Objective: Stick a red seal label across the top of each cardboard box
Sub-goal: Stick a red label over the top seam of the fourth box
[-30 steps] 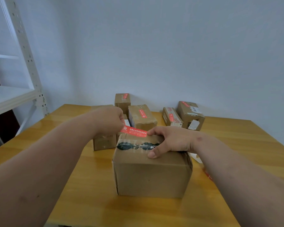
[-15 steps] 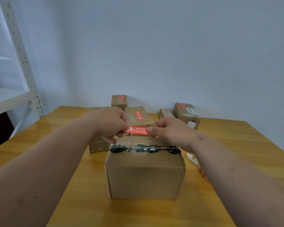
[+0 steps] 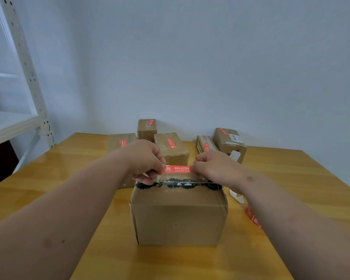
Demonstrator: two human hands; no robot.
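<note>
A brown cardboard box [image 3: 178,217] with a dark printed tape strip along its top front edge stands in the middle of the wooden table [image 3: 73,178]. Just above its top I hold a red seal label [image 3: 177,169] stretched level. My left hand [image 3: 144,160] pinches the label's left end and my right hand [image 3: 212,165] pinches its right end. The box top behind the label is mostly hidden by my hands.
Several smaller cardboard boxes bearing red labels stand at the back: one [image 3: 147,129], one [image 3: 173,148], one [image 3: 229,143], a flat one [image 3: 205,144], one [image 3: 119,142] behind my left arm. Red labels [image 3: 252,216] and white backing [image 3: 237,197] lie right. A white shelf [image 3: 18,122] stands left.
My right hand left the box top and took the label's right end. Both hands now hold the label stretched above the box.
</note>
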